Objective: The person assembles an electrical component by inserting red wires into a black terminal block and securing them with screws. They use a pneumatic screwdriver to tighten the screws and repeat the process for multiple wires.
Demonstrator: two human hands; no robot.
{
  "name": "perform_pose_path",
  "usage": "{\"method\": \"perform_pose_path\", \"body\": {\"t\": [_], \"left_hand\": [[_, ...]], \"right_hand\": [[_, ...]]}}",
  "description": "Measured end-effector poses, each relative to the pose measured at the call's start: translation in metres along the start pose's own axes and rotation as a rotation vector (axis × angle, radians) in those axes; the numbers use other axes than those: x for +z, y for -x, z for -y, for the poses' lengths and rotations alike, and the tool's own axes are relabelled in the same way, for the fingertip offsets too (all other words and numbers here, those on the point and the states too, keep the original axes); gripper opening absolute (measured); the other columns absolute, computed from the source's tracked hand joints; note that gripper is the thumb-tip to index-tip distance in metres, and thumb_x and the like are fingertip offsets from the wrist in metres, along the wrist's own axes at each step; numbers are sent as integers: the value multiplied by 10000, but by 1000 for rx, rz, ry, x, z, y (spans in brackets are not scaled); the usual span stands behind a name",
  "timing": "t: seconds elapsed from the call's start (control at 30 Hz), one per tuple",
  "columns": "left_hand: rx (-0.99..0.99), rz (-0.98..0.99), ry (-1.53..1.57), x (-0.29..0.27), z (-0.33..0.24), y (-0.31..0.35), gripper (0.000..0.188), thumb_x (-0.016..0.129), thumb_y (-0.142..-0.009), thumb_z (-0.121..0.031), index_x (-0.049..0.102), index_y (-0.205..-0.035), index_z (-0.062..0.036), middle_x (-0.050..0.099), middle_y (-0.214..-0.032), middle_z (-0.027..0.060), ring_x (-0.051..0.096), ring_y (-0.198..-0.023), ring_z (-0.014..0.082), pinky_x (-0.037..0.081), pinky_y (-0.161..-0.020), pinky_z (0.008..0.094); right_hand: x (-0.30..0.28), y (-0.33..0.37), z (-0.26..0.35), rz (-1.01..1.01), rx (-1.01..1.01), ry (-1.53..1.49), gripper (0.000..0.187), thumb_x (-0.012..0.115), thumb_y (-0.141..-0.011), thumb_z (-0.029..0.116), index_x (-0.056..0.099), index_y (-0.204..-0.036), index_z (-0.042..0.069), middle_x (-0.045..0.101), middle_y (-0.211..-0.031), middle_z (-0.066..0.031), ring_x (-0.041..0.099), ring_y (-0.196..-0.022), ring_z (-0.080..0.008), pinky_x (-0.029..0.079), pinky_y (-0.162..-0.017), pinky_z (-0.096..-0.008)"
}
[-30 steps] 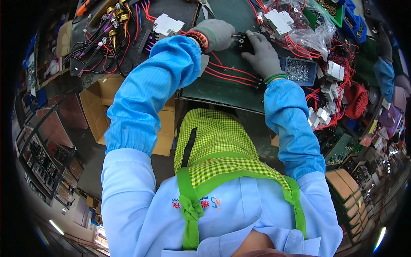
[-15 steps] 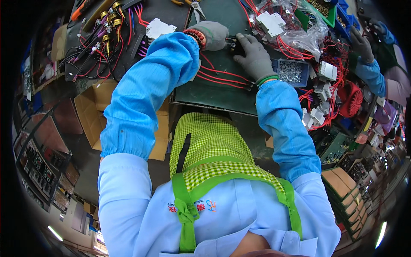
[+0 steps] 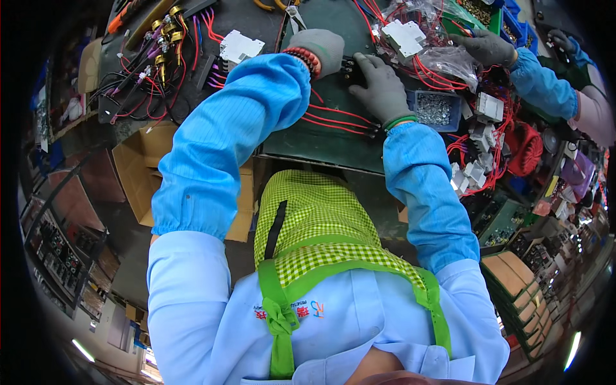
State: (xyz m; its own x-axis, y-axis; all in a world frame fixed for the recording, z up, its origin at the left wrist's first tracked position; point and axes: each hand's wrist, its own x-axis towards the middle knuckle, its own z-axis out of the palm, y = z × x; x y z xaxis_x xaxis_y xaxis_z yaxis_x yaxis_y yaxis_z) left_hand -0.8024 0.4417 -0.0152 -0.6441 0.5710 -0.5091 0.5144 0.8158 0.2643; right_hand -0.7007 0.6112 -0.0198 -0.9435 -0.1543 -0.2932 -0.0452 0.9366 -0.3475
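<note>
The green bench (image 3: pixel 321 146) spanned the work area, with an open cardboard box (image 3: pixel 138 160) below its near left side. A co-worker's hand (image 3: pixel 484 49) reached in at far right. Your right hand (image 3: pixel 380 90) had its fingers partly spread, touching a dark part (image 3: pixel 353 76) at the far middle. Your left hand (image 3: pixel 321 51) was curled closed just left of that part; its grip was hidden, so its contents could not be told. The blue tray (image 3: pixel 436 128) stood just right of your right hand, supplied with small metal pieces (image 3: pixel 433 108).

Progress, as judged: leads already met the left block (image 3: pixel 241 46) and apparently the right block (image 3: pixel 404 38). The dark part looked unfinished. Red wires (image 3: pixel 337 123) on the near side remained to be dealt with, their dark right ends free, their left ends hidden.
</note>
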Motion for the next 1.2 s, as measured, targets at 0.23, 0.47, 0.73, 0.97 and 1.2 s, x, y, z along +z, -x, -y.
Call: {"method": "perform_pose_path", "body": {"t": [0.23, 0.47, 0.73, 0.97, 1.2], "left_hand": [[161, 35, -86, -5, -6, 43, 228, 678, -840, -336, 703, -957, -142, 700, -912, 121, 682, -893, 336, 548, -773, 462], [292, 243, -185, 10, -6, 51, 204, 678, -828, -231, 726, -970, -92, 706, -938, 142, 688, -899, 349, 548, -784, 452], [302, 283, -174, 11, -2, 47, 218, 644, -836, -249, 727, -985, -114, 708, -934, 123, 687, -894, 336, 546, -780, 455], [353, 245, -110, 11, 0, 44, 212, 624, -853, -255, 698, -986, -108, 692, -901, 129, 670, -857, 350, 537, -761, 455], [264, -154, 64, 9, 4, 52, 205, 612, -883, -257, 615, -1010, -96, 657, -847, 125, 654, -822, 350, 528, -712, 458]], "right_hand": [[-2, 1, 1, 41, 7, -3, 729, 771, -758, 281, 443, -1405, 198, 490, -1383, -93, 528, -1203, -341, 479, -980, -450], [-4, -1, 3, 51, 19, 23, 730, 773, -765, 291, 441, -1408, 201, 483, -1393, -88, 526, -1209, -337, 480, -978, -451], [-5, 0, 5, 56, 37, 5, 724, 772, -767, 293, 443, -1405, 200, 481, -1397, -82, 526, -1210, -332, 480, -978, -450], [-2, -1, 2, 42, 10, 0, 731, 773, -765, 296, 438, -1407, 199, 486, -1389, -85, 529, -1206, -336, 476, -976, -450], [-4, -1, 2, 20, 4, -10, 722, 779, -759, 286, 453, -1397, 198, 495, -1376, -83, 537, -1194, -337, 482, -964, -449]]}}
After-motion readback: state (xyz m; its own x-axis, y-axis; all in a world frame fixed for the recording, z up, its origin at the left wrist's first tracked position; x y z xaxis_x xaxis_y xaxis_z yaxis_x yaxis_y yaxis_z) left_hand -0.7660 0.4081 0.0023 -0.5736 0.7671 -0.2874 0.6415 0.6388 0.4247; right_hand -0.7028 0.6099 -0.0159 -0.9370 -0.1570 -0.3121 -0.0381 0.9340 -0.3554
